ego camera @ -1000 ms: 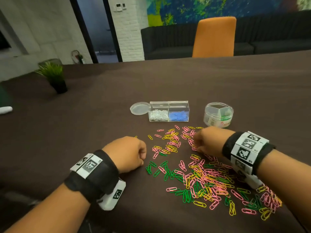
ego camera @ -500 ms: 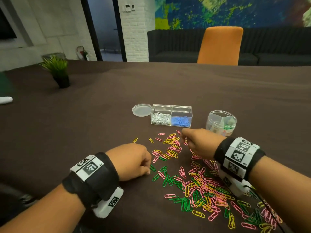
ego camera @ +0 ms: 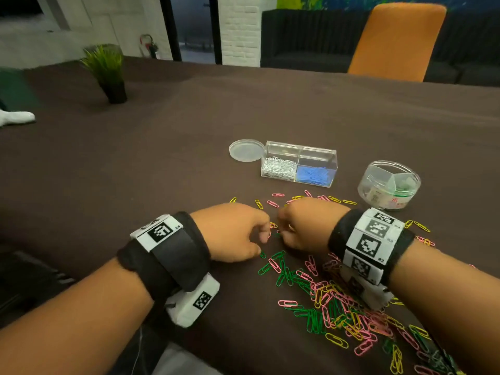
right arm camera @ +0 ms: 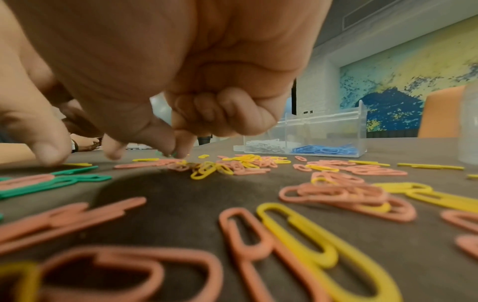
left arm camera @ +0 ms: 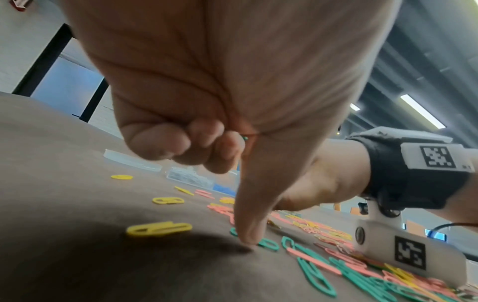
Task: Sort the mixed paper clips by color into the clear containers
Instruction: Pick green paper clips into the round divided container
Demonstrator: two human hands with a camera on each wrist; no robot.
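Observation:
Pink, yellow and green paper clips (ego camera: 338,301) lie scattered on the dark table (ego camera: 162,171). My left hand (ego camera: 261,236) is fisted, and a bit of green clip (left arm camera: 244,138) shows inside its curled fingers. Its thumb tip (left arm camera: 248,235) presses on the table beside a green clip (left arm camera: 269,244). My right hand (ego camera: 284,231) sits close to the left one, its thumb and forefinger pinching a green clip (right arm camera: 172,154) just above the table. Beyond stands the clear two-part box (ego camera: 299,163) with white clips (ego camera: 278,167) and blue clips (ego camera: 313,174).
A round clear divided jar (ego camera: 389,185) stands right of the box, and its loose lid (ego camera: 246,150) lies left of the box. A small potted plant (ego camera: 108,71) is at the far left. An orange chair (ego camera: 397,41) faces the far edge.
My right hand has moved left from the far side of the pile to meet my left hand. The left hand has shifted slightly right and stays fisted.

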